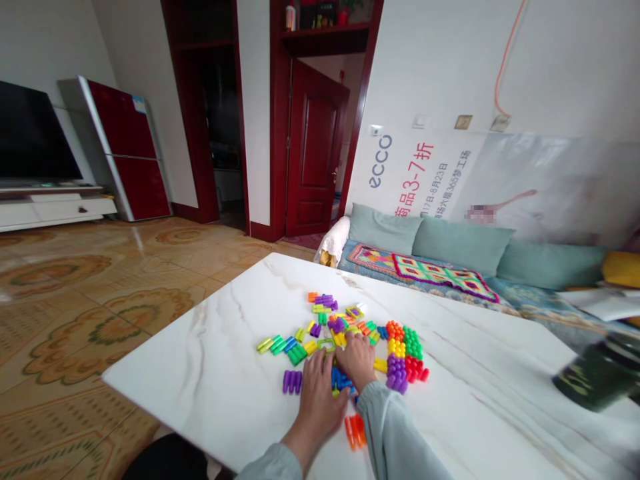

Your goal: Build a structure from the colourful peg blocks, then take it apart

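Observation:
Many bright plastic building blocks shaped like joined rounded pegs lie on the white marble-patterned table. My left hand rests low over the pile, fingers stretched forward and thumb apart, beside a yellow-green open-frame block. Blue blocks show between my hands. My right hand bends its fingers down at a yellow block; what its fingertips hold, if anything, is hidden. Right of it stands a cluster of orange, yellow, green, red and purple blocks. Purple blocks lie left of my left hand.
Orange blocks lie near my right sleeve. A dark jar or cup stands at the table's right. Beyond the table is a sofa with green cushions. A red door and a red fridge are farther back.

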{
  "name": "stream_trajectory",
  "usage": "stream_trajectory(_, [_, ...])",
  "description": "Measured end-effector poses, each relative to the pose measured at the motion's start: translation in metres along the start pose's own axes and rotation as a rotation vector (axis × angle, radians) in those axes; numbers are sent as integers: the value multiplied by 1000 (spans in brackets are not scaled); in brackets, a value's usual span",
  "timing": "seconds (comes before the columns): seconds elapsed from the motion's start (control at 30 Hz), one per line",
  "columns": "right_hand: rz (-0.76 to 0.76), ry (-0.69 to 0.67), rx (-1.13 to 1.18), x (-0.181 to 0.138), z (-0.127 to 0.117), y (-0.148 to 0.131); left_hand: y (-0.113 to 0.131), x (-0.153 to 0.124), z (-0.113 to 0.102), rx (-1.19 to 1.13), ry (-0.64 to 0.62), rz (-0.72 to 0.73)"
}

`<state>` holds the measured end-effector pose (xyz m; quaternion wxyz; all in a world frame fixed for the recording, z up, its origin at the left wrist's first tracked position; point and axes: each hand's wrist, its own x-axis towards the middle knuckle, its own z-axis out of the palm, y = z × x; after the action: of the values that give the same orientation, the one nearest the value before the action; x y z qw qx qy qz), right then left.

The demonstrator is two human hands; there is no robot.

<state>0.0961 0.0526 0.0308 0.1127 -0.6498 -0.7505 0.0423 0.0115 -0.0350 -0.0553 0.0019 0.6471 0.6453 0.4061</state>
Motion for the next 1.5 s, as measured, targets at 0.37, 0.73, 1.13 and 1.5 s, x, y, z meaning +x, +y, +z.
stream_trajectory(0.37, [58, -16, 53, 25, -3, -11, -4, -2, 2, -24, 22, 19])
stream_trajectory(0.73, [28, 341, 807, -57, 10, 44, -3, 3, -9, -73, 38, 72])
stream_trajectory(1.13, [-40, 296, 1033, -76, 5, 48, 6, 4, -33, -174, 54, 130])
stream_trajectory(1.5, [-218, -121, 892, -99, -22, 19, 15, 12, -50, -636, -17, -54])
